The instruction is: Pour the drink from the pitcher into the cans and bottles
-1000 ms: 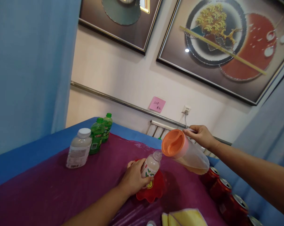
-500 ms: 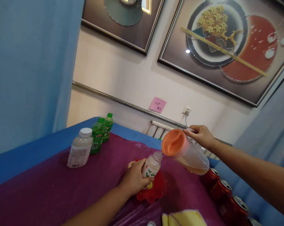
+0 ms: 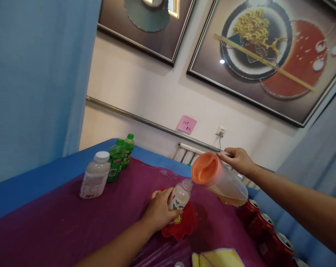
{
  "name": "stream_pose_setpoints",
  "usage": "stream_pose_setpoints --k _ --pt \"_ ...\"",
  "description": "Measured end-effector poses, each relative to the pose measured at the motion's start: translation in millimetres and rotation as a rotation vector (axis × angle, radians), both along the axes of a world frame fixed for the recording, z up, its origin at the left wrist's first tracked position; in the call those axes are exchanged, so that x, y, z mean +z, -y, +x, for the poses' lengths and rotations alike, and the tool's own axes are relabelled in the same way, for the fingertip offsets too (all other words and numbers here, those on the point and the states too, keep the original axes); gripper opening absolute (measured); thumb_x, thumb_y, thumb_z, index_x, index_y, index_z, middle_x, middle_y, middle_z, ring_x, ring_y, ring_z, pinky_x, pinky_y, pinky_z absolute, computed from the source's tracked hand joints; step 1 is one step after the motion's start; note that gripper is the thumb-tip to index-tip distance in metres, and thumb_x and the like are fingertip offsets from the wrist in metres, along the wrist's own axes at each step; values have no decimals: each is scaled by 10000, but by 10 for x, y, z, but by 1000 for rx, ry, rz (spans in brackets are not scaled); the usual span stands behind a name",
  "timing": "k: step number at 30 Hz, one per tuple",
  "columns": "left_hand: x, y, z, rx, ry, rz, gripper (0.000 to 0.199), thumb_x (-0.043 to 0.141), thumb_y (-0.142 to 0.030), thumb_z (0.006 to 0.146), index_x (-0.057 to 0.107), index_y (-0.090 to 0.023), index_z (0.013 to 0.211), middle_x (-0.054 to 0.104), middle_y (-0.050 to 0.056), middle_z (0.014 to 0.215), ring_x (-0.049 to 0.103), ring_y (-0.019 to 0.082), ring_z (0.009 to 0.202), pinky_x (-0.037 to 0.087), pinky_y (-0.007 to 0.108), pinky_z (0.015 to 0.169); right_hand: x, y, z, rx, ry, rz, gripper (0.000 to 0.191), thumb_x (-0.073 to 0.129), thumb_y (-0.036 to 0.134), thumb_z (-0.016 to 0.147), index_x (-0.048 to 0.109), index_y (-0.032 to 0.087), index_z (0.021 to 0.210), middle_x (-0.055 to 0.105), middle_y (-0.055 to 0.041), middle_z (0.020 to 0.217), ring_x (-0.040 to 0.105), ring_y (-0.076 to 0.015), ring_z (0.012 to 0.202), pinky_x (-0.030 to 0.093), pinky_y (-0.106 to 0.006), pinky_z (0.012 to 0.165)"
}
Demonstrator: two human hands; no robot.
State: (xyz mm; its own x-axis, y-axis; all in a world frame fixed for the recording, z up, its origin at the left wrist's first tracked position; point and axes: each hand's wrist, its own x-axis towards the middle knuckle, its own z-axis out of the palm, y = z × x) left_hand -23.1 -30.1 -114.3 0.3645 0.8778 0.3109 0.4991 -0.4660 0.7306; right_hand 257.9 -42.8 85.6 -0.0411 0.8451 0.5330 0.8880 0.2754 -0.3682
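Observation:
My left hand (image 3: 161, 210) is wrapped round a small clear bottle (image 3: 179, 196) with a printed label and no cap on its mouth. The bottle leans right, over a red scalloped dish (image 3: 181, 228). By its handle, my right hand (image 3: 238, 161) grips a translucent pitcher (image 3: 226, 185) with an orange lid (image 3: 205, 168). The pitcher is tipped so that its lid end sits right beside the bottle's mouth. Some yellowish liquid lies along the pitcher's lower side. I cannot make out a stream between the two.
A white-capped bottle (image 3: 95, 176) and two green bottles (image 3: 116, 161) stand at the left on the purple cloth (image 3: 59, 222). Several red cans (image 3: 276, 246) line the right edge. A folded yellow cloth (image 3: 219, 259) lies in front, beside a small white cap (image 3: 179, 264).
Almost nothing differs. Both hands, the bottle and the tipped pitcher hold their places; the view has shifted very slightly.

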Motion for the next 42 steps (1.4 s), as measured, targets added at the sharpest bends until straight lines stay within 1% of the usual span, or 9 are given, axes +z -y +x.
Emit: stream_pose_setpoints --k 9,16,27,32,42 --pt "-28 -19 9 11 -15 -6 623 842 -382 646 632 -246 1217 728 40 1155 609 285 1087 373 387 1014 8 2 -10 -12 15 -30 595 598 687 786 295 235 545 223 55 563 239 -94 525 178 -260 470" --pt "-18 -20 3 3 -20 -14 607 835 -376 651 632 -258 1211 725 37 1173 608 290 1103 369 390 1033 27 14 -16 -12 6 -26 580 620 652 783 290 237 548 232 57 560 247 -96 531 192 -263 477" --pt "-30 -25 7 14 -4 -10 618 848 -373 645 639 -231 1209 728 47 1138 607 291 1087 380 388 1008 21 16 -2 -16 16 -31 581 603 666 794 297 235 551 226 58 567 247 -96 532 188 -264 480" --pt "-29 -24 1 19 -11 -16 668 851 -388 639 623 -231 1247 721 57 1178 597 302 1125 378 392 1021 34 32 -5 -18 31 -33 585 592 677 798 296 235 554 236 56 566 250 -97 536 190 -266 483" --pt "-70 -49 3 17 2 -9 662 846 -385 636 623 -246 1244 719 50 1201 593 300 1150 372 391 1039 23 34 13 -23 32 -26 587 596 678 791 300 234 548 232 57 565 243 -95 532 187 -266 482"
